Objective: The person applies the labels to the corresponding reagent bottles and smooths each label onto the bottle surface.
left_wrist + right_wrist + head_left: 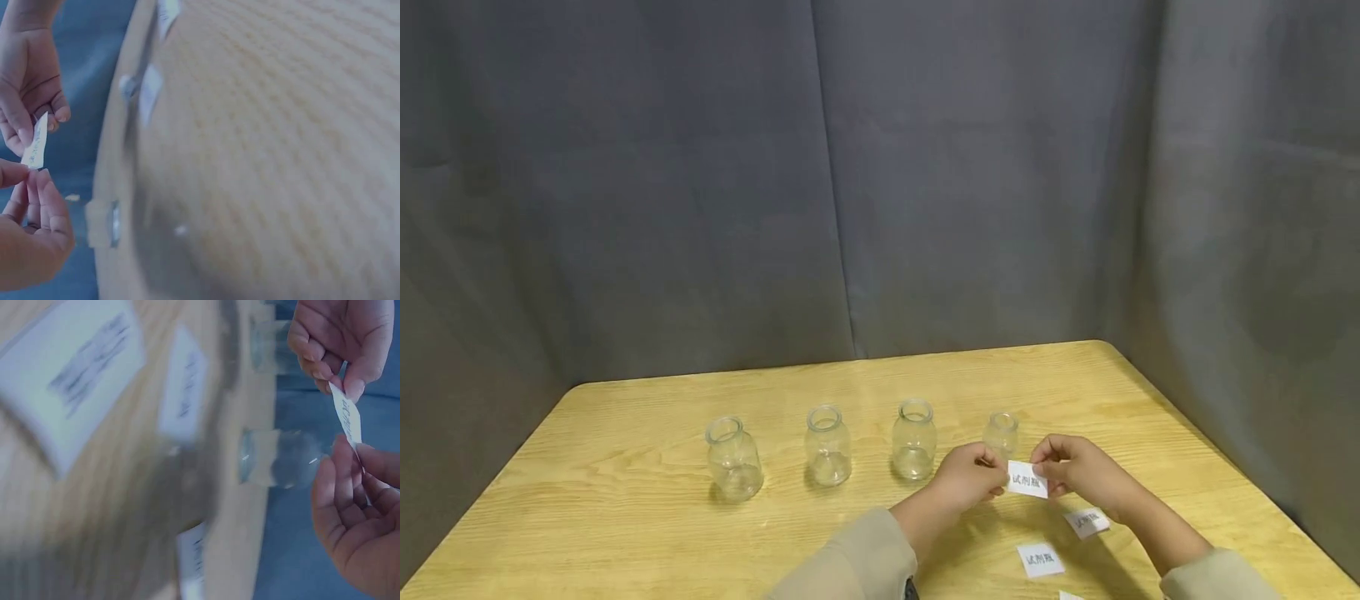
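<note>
Between both hands, raised over the wooden table [647,450], is a small white paper label [1027,480] with dark written characters facing the head camera. My left hand [966,479] pinches its left edge between thumb and fingertips. The opposite edge is pinched by my right hand [1086,471]. In the left wrist view the label [37,147] appears nearly edge-on, between the left hand [34,231] below and the right hand [31,81] above. Just behind the hands stands a small glass jar [1002,432], its lower part partly hidden.
Three larger glass jars [914,442] [828,450] [734,462] stand upright in a row to the left. More labels lie nearer me on the table: one [1086,522] under the right forearm, another [1041,560] in front, a third cut off at the frame edge. Grey curtains [700,183] enclose the table.
</note>
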